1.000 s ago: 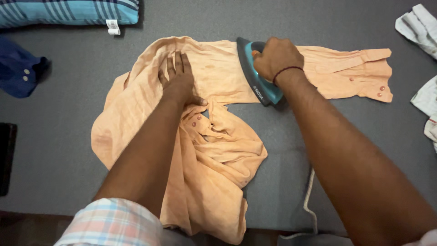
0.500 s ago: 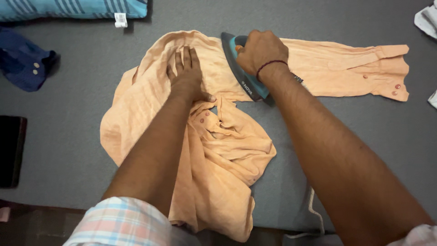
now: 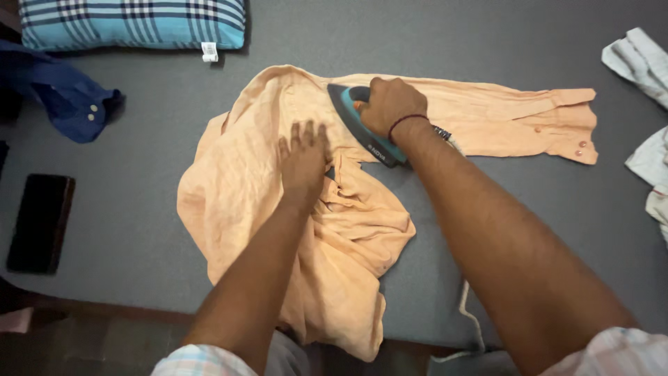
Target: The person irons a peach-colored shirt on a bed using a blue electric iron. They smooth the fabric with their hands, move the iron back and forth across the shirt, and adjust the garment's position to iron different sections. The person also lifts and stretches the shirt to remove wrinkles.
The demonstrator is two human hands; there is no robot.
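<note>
A peach shirt (image 3: 250,181) lies crumpled on a grey padded surface (image 3: 125,209), one sleeve stretched out to the right with its buttoned cuff (image 3: 567,132) flat. My right hand (image 3: 390,104) grips the handle of a teal and grey clothes iron (image 3: 358,125), which rests on the sleeve near the shoulder. My left hand (image 3: 304,157) is blurred, fingers spread, just over the shirt body left of the iron's tip; whether it touches the cloth I cannot tell.
A blue plaid pillow (image 3: 132,22) lies at the back left, a dark blue garment (image 3: 62,101) beside it. A black phone (image 3: 40,223) lies at the left. White cloths (image 3: 643,111) sit at the right edge. A white cord (image 3: 470,317) hangs over the near edge.
The iron slid left along the sleeve toward the shoulder. My left hand left its flat press near the collar and shifted down and right, now blurred.
</note>
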